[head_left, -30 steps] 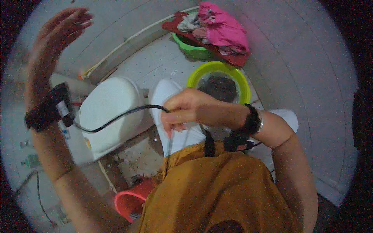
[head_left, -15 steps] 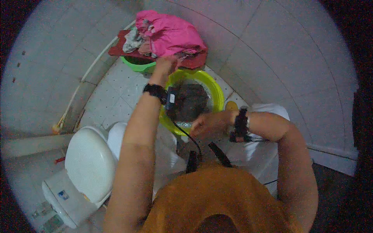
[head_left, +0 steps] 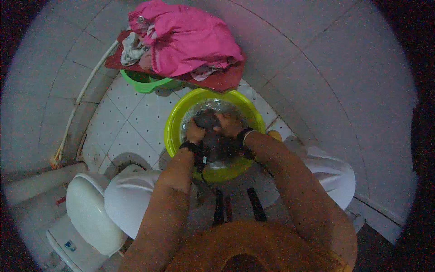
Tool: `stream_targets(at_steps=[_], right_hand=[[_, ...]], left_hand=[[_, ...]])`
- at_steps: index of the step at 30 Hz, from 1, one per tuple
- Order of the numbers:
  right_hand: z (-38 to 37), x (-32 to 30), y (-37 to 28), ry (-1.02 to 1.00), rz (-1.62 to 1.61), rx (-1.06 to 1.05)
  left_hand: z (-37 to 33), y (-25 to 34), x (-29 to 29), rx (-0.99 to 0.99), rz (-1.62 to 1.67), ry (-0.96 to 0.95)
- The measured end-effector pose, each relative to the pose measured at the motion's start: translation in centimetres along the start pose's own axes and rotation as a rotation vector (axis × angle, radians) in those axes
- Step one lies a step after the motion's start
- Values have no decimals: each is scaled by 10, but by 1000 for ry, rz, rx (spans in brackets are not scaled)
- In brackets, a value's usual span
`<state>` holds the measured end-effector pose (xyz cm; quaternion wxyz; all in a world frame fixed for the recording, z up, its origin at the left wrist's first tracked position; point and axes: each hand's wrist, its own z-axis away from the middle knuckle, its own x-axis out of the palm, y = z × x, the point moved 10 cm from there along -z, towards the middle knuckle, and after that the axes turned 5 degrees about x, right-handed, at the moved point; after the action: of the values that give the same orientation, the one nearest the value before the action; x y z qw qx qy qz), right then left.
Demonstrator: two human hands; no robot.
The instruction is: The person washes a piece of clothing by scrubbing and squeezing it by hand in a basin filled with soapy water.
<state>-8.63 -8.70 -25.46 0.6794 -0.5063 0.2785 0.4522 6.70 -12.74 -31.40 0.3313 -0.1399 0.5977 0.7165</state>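
Observation:
A yellow-green basin (head_left: 170, 124) stands on the tiled floor in front of me, with sudsy water and a dark cloth garment (head_left: 222, 147) in it. My left hand (head_left: 195, 131) is closed on the cloth at the left side of the basin. Opposite it, my right hand (head_left: 230, 124) has its fingers curled round a bunched part of the same garment. The cloth between them hides some of the fingertips. Both wrists wear dark straps, and a black cable runs from the left one.
Beyond the basin, a pink garment (head_left: 190, 43) and a greyish-white cloth (head_left: 132, 49) lie on a red board (head_left: 222, 84) over a green basin (head_left: 145, 86). A white toilet (head_left: 86, 217) is at my left. A pale hose (head_left: 84, 93) runs along the left wall.
My left hand has come from the clothes pile down into the basin. The right hand has moved from the near rim onto the dark garment. The view has shifted too.

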Motion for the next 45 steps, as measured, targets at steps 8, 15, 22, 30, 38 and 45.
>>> stream_targets(at_steps=[8, 15, 22, 30, 38, 45], right_hand=[[0, 12, 65, 252, -31, 241], [-5, -88, 8, 273, -992, -225], [-2, -100, 4, 19, -1277, -103], [1, -28, 50, 380, -1306, 21], [33, -55, -67, 148, -834, -547], [9, -36, 71, 751, -640, 50]], left_hand=[[-5, 26, 27, 36, -315, -101], [-5, 69, 39, 165, 326, -439], [-16, -63, 19, -406, 452, -283], [-11, 28, 3, -470, 947, -370], [-9, 79, -2, -408, 715, -390], [-16, 113, -1, -426, 1084, -379]])
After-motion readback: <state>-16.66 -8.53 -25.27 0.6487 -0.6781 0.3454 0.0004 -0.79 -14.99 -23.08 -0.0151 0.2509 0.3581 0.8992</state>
